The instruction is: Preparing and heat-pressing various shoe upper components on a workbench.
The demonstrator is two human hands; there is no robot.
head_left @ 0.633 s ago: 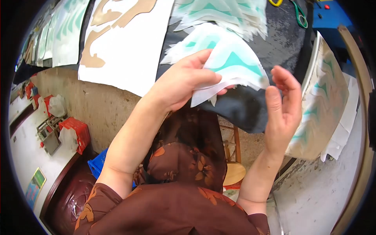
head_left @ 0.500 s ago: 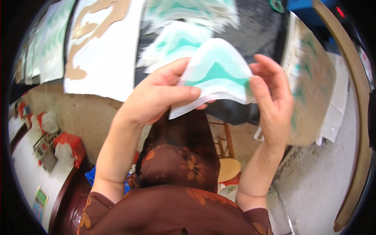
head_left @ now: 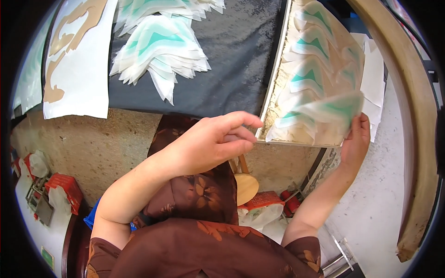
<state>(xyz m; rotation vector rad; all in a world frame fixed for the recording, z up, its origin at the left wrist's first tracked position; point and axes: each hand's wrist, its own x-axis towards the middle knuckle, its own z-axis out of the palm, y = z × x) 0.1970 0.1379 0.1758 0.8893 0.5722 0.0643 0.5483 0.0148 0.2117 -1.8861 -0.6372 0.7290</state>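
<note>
My right hand (head_left: 357,141) pinches the edge of a thin, translucent white piece with a green band (head_left: 336,110), smeared by motion. The piece hovers over the right end of a shallow pale board (head_left: 333,137) where several similar pieces (head_left: 309,78) lie in overlapping rows. Left of the board's near corner is my left hand (head_left: 218,143), fingers loosely bent and thumb apart, with nothing in it. Farther left, a fanned stack of white-and-green pieces (head_left: 160,46) rests on the dark table cover (head_left: 222,88); one pointed piece sticks out toward me.
A white sheet with brown cut-out shapes (head_left: 85,65) lies at the left of the table. White sheets (head_left: 373,78) stand beside the board at the right, near a long curved wooden strip (head_left: 394,69). Below are a round wooden stool (head_left: 245,187) and a red crate (head_left: 264,200).
Both hands held a white-and-green piece up in the middle before. Now my left hand is free of it, and my right hand has moved right, holding a piece over the board. The view has shifted right.
</note>
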